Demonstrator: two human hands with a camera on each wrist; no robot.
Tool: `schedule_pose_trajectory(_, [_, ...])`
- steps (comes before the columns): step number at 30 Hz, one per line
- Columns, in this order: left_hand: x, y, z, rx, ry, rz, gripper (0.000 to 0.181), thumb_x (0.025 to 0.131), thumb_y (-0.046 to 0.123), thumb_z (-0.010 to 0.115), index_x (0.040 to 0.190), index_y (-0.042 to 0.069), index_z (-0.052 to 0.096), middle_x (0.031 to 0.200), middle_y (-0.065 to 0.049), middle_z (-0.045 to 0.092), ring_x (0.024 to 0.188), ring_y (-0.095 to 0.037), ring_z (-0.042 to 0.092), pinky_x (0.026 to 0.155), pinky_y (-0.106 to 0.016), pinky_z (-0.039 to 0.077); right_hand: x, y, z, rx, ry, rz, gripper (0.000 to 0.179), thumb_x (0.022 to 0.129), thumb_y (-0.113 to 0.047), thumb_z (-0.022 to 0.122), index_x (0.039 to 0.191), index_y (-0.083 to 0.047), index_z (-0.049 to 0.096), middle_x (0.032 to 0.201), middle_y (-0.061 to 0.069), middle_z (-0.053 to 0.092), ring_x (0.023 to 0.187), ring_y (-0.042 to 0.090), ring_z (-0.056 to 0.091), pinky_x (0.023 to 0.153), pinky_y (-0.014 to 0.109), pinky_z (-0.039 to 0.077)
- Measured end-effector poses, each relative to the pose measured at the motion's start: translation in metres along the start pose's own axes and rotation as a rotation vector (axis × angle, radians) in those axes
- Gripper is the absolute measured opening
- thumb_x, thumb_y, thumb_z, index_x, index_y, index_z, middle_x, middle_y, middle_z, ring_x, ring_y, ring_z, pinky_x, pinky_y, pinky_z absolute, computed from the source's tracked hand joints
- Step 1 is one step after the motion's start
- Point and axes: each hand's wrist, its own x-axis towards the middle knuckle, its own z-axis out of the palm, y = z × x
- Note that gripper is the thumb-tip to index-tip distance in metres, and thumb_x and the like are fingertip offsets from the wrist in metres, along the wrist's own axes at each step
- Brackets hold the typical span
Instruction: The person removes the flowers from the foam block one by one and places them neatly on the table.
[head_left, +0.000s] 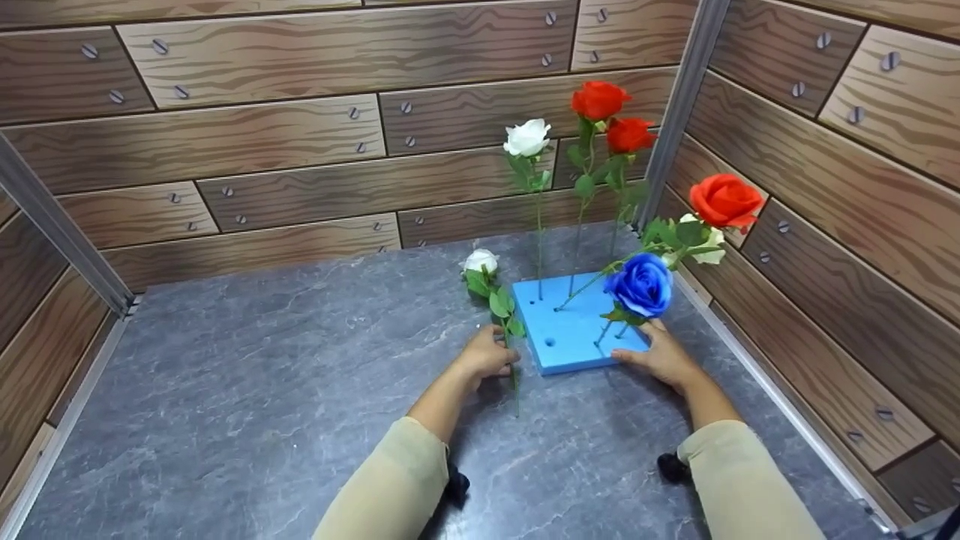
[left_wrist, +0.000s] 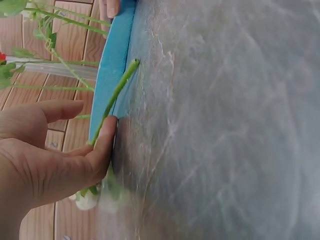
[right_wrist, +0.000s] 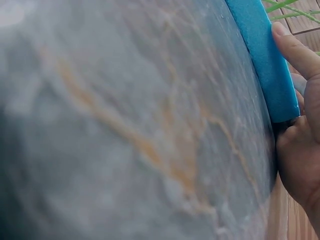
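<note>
My left hand (head_left: 489, 354) holds the green stem of a white rose (head_left: 480, 262) at the left of a light-blue foam block (head_left: 551, 358). The thumb lies across the stem, with one finger raised apart from it. In the left wrist view the cut stem end (left_wrist: 134, 64) points away from the hand, beside the block. At the block's near right corner, my right hand (head_left: 660, 354) grips the edge, its thumb (right_wrist: 295, 47) along the near side. Behind that hand, the blue rose (head_left: 640, 286) leans out of the block. Part of the right fingers is hidden.
Holes in the block, one of them a bare hole (head_left: 550, 342), hold several more stems: an upright white rose (head_left: 527, 138), upright red roses (head_left: 600, 100), a leaning red rose (head_left: 725, 200) and a cream flower (head_left: 707, 241). Plank-patterned walls (head_left: 292, 187) enclose the grey marbled table (head_left: 262, 390).
</note>
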Motion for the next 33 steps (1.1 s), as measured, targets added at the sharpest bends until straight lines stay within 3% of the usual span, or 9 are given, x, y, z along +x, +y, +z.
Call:
schedule_pose_trajectory(8, [-0.004,0.002,-0.008,0.024,0.000,0.003,0.070,0.091,0.005,0.068,0.152,0.002,0.033,0.150,-0.027,0.043,0.129,-0.037,0.057,0.099,-0.040,0.058,0.001,0.001,0.000,0.006,-0.002,0.006,0.094,0.082,-0.037,0.084,0.155,-0.002,0.035,0.165,0.025,0.016,0.152,0.049,0.016,0.122,0.068,0.016])
schedule_pose_trajectory(16, [-0.005,0.005,-0.011,0.063,0.040,0.108,0.079,0.083,0.000,0.075,0.152,0.008,0.038,0.155,-0.018,0.042,0.143,-0.038,0.043,0.104,-0.043,0.055,0.000,-0.001,0.001,0.017,0.006,0.008,0.094,0.082,-0.036,0.084,0.155,-0.002,0.035,0.166,0.024,0.015,0.153,0.048,0.015,0.123,0.067,0.015])
schedule_pose_trajectory(22, [-0.005,0.011,-0.007,0.009,0.041,0.146,0.076,0.085,0.002,0.075,0.151,0.014,0.040,0.157,-0.014,0.040,0.143,-0.036,0.043,0.102,-0.041,0.056,0.001,-0.001,-0.001,0.005,0.012,-0.004,0.094,0.081,-0.034,0.085,0.153,0.001,0.036,0.164,0.027,0.017,0.151,0.050,0.016,0.123,0.068,0.014])
schedule_pose_trajectory(33, [-0.006,0.019,0.007,-0.039,0.054,0.238,0.064,0.087,0.005,0.073,0.146,0.013,0.048,0.152,-0.014,0.046,0.139,-0.035,0.048,0.101,-0.039,0.057,0.001,-0.002,0.000,0.016,0.001,-0.005,0.093,0.082,-0.033,0.084,0.154,0.000,0.035,0.165,0.026,0.016,0.152,0.050,0.014,0.122,0.069,0.015])
